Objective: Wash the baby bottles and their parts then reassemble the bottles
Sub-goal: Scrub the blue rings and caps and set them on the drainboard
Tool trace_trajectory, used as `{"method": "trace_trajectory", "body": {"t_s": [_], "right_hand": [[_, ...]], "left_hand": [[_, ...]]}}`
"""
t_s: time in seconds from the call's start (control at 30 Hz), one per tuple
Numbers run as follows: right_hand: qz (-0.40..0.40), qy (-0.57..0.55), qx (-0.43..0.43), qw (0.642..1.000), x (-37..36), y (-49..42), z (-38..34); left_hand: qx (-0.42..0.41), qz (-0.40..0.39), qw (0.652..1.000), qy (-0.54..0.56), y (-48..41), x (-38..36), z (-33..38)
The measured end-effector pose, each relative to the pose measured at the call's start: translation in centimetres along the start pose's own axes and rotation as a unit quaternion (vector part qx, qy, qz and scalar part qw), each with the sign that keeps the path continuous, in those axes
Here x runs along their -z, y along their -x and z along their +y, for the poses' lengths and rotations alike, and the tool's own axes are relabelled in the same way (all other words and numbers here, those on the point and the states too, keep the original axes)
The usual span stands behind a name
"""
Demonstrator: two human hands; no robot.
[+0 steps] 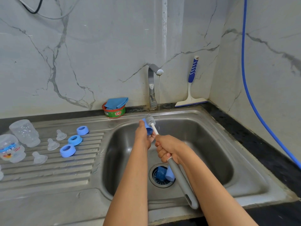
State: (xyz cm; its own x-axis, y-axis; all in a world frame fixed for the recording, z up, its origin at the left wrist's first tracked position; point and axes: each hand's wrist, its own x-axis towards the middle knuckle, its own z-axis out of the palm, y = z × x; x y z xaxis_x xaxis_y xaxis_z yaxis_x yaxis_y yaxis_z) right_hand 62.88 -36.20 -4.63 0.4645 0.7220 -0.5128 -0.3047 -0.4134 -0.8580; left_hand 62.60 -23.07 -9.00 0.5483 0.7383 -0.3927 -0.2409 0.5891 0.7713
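Observation:
Over the sink basin (203, 144), my left hand (143, 136) grips a blue bottle cap (149, 130). My right hand (169, 149) holds the grey handle of a bottle brush (182, 180); its bristle head (150, 120) lies against the cap. Two more blue caps (163, 174) sit on the drain strainer. On the ribbed drainboard (48, 173) at left stand two clear bottles (24, 132) (11, 148), three clear teats (53, 145) and three blue collar rings (75, 139).
A thin stream runs from the tap (153, 85) into the basin. A red-green soap tub with a blue cloth (114, 107) sits behind the sink. A squeegee (191, 88) leans in the corner. A blue hose (254, 103) hangs along the right wall.

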Motion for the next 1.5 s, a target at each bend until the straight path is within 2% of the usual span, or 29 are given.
{"method": "trace_trajectory", "body": {"t_s": [0.13, 0.27, 0.47, 0.63, 0.77, 0.87, 1.03, 1.17, 1.33, 1.5], "right_hand": [[-0.017, -0.032, -0.019, 0.999, 0.5, 0.2, 0.1], [-0.046, 0.004, -0.057, 0.997, 0.5, 0.6, 0.4], [-0.002, -0.019, -0.002, 1.000, 0.8, 0.1, 0.1], [0.001, -0.023, -0.011, 1.000, 1.0, 0.0, 0.3], [-0.031, -0.010, -0.048, 0.998, 0.6, 0.4, 0.5], [-0.007, 0.020, -0.027, 0.999, -0.2, 0.3, 0.8], [0.066, 0.011, 0.037, 0.997, 0.2, -0.5, 0.7], [0.049, 0.000, 0.029, 0.998, 0.5, -0.4, 0.6], [-0.002, 0.001, -0.024, 1.000, 0.7, 0.4, 0.6], [0.051, -0.026, -0.001, 0.998, 0.7, -0.7, 0.6]], "left_hand": [[0.007, 0.003, 1.000, 0.015, -0.4, 0.1, 0.2], [-0.006, 0.007, 0.997, 0.071, -1.0, 0.7, 0.5], [0.023, -0.027, 0.999, 0.009, -1.0, -0.2, -0.2], [0.043, -0.047, 0.997, -0.045, -0.7, -0.5, 0.0], [-0.003, 0.005, 0.998, 0.058, -1.5, 0.6, 0.4], [-0.025, 0.019, 0.999, 0.030, -1.4, 0.7, 0.6], [0.013, -0.049, 0.998, -0.043, -0.4, -1.0, -0.5], [-0.006, -0.023, 0.998, -0.055, -0.4, -0.9, -0.7], [-0.050, 0.029, 0.998, 0.002, -0.5, -0.2, 0.3], [-0.036, -0.028, 0.999, -0.004, 0.0, -0.7, 0.2]]}}
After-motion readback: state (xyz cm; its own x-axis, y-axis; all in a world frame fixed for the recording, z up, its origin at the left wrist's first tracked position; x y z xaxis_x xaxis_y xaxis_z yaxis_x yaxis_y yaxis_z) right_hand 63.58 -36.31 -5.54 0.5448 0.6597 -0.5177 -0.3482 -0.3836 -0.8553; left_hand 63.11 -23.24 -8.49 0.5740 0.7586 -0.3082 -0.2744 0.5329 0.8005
